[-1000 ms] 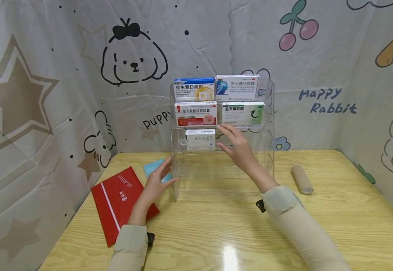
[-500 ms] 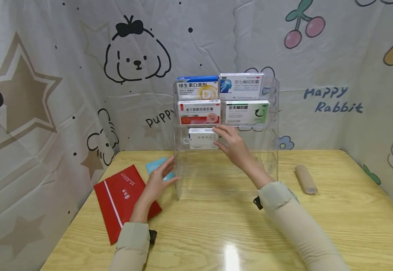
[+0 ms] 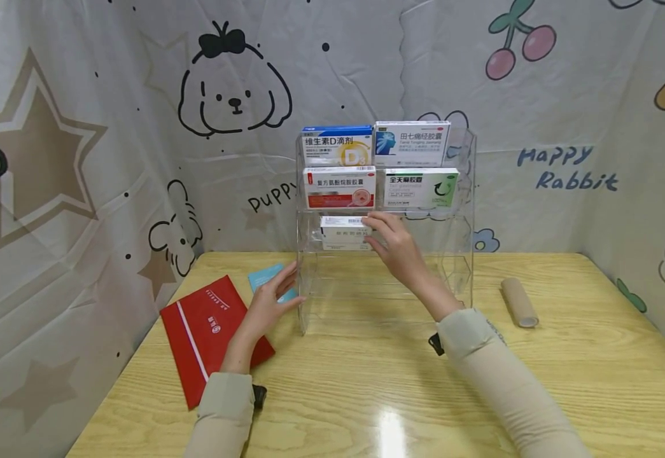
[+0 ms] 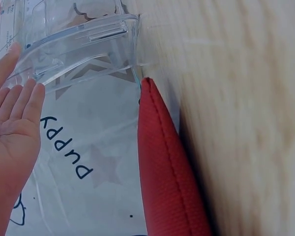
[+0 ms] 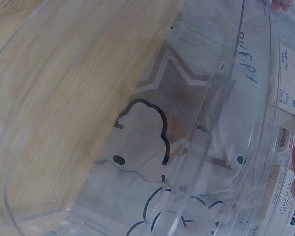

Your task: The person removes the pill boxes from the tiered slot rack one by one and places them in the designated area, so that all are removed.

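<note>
Red folder [image 3: 212, 334] on the wooden table [image 3: 366, 394], left of the left hand; position unchanged over the last second. Light-blue sheet [image 3: 261, 278] just beyond that hand's fingers.

Left hand [image 3: 267, 306]: released, fingers extended, thumb spread, beside the left panel of the clear rack [image 3: 303, 324]. Contact with the panel cannot be told. Posture matches the frame from 1.0 s ago.

Up and left of the right hand: blue-and-white box [image 3: 338, 145] on the top tier, red-and-white box [image 3: 340, 187] on the tier below.

Small white box [image 3: 340, 233]: third tier, directly left of the right hand, below the red-and-white box.

Right hand [image 3: 398, 248]: pinching the small white box at its right end, fingertips at the top edge, thumb at the front. Change noted: 1.0 s ago these fingertips stood just clear of that end.

Above the right hand: white box with a blue head print [image 3: 411, 144], green-and-white box [image 3: 420, 188] beneath it. Cardboard tube [image 3: 519, 302] lies on the table, right of the right hand; unmoved.
</note>
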Available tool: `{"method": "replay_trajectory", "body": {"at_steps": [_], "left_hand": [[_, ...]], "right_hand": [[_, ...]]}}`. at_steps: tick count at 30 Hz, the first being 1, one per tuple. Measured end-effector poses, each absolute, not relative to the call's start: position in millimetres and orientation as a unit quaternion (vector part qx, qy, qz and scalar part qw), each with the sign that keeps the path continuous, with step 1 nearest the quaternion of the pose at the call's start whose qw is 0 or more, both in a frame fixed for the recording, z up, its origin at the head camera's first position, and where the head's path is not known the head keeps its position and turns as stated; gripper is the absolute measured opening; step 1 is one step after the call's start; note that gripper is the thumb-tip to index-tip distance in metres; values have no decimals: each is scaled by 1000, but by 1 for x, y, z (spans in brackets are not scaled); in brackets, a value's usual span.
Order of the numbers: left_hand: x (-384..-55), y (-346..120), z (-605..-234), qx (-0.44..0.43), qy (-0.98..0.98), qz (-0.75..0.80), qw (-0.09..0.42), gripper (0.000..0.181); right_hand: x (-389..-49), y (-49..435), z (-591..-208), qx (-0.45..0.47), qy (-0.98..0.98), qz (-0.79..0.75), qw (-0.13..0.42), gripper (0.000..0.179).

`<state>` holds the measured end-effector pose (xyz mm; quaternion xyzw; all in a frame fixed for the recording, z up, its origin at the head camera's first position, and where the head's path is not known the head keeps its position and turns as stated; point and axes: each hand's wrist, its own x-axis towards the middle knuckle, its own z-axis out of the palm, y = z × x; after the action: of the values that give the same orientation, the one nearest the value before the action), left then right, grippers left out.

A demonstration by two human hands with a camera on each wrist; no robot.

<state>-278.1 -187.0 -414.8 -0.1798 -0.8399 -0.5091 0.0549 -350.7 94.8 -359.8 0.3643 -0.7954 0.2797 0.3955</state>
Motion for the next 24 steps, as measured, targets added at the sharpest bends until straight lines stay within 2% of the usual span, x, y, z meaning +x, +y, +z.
{"method": "replay_trajectory", "body": {"at_steps": [9,24], "left_hand": [[-278,-189,-415,-175,-839,-515,34,75],[-276,-190,-413,-166,-834,-526,24,74]], "right_hand": [[-347,92,-357,369,-778,317,398,31],[-346,93,-353,360,-749,350,432,29]]}}
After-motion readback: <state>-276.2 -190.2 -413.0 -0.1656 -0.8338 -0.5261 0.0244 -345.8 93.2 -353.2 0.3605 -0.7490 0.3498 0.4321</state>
